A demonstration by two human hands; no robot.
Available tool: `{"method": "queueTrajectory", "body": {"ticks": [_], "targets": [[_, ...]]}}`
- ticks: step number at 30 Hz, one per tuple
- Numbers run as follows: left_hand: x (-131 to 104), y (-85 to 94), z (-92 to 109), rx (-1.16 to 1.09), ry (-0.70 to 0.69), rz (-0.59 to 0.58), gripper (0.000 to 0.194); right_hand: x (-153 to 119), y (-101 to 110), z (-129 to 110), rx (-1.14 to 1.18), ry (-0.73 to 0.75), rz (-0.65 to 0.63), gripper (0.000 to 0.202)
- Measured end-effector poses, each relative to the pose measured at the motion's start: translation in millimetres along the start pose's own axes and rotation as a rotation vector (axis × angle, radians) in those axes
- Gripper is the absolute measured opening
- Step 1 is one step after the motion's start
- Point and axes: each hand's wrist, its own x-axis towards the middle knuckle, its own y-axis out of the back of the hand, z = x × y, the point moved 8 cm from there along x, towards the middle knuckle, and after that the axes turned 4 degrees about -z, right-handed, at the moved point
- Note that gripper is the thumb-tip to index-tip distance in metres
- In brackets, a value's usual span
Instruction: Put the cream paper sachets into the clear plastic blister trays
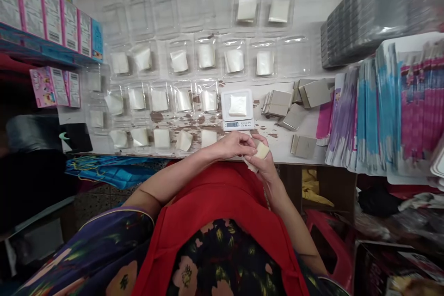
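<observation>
Close to the table's front edge, both hands meet around a small wad of pale cream square sheets (pixel 262 151). My right hand (pixel 265 166) grips the wad from below and the right. My left hand (pixel 237 144) pinches at its left side, fingers closed. A paler sheet edge hangs beneath the palm. Just beyond the hands stands a white digital scale (pixel 227 126), bearing a white square stack (pixel 237 106). Its display digits are too small to read. Rows of clear plastic trays (pixel 294 58) spread behind and left, many holding similar white squares (pixel 208 101).
Bundles of grey cards (pixel 279 102) lie right of the scale. Beyond them are packed printed cards (pixel 367 106) and stacked clear trays (pixel 360 23). Pink boxes (pixel 52 14) line the left. A red stool (pixel 333 245) stands below the table on the right.
</observation>
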Motion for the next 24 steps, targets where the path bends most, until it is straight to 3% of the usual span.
{"method": "queueTrajectory", "body": {"ticks": [11,24], "targets": [[-10.3,10.6,3.2,-0.113,0.020,0.075,0.013,2.5,-14.7,1.3,-0.030,-0.026,-0.014,0.067],[-13.8,16.6,2.6,-0.192,-0.007,0.164,0.011,5.8,-16.1,-0.1,0.001,-0.001,0.013,0.066]]}}
